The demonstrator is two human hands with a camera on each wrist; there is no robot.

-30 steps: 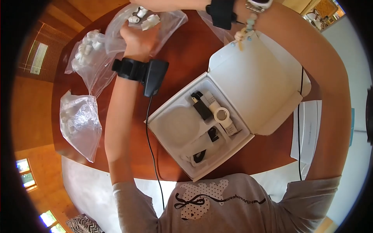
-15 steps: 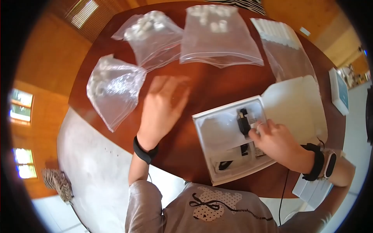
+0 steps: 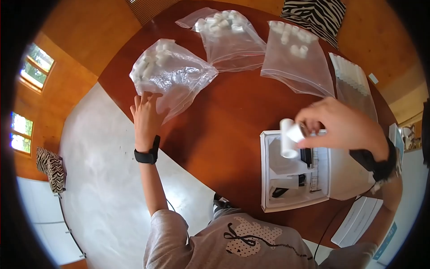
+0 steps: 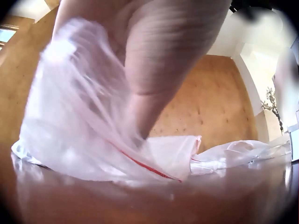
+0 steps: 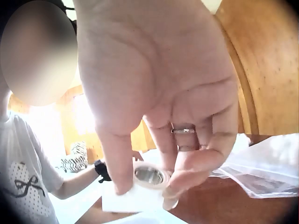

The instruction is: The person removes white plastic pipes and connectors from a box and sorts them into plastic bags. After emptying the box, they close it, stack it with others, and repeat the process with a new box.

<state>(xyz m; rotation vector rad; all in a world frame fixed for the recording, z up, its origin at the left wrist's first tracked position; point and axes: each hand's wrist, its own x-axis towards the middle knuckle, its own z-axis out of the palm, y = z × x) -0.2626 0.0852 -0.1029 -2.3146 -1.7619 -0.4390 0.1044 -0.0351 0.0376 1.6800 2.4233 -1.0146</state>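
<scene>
My right hand (image 3: pixel 336 125) pinches a white plastic pipe tee (image 3: pixel 288 140) above the box. The round open end of its branch (image 5: pixel 149 175) shows between thumb and fingers in the right wrist view. On the left, my left hand (image 3: pixel 148 119) reaches with spread fingers to the edge of a clear zip bag (image 3: pixel 181 83) of white pipe fittings. Crumpled plastic (image 4: pixel 79 112) rises around that hand in the left wrist view and hides part of the fingers.
The open white box (image 3: pixel 264 170) holds a black adapter (image 3: pixel 306 157) and cables. Two more bags of white fittings (image 3: pixel 224 22) (image 3: pixel 293 40) and a bag of white tubes (image 3: pixel 351 76) lie along the far side of the brown table (image 3: pixel 233 130). A white carton (image 3: pixel 357 222) lies at right.
The right hand has lifted the tee out of the box. The left hand, which held a bag of fittings a second ago, has moved to the leftmost bag. The head view has swung left.
</scene>
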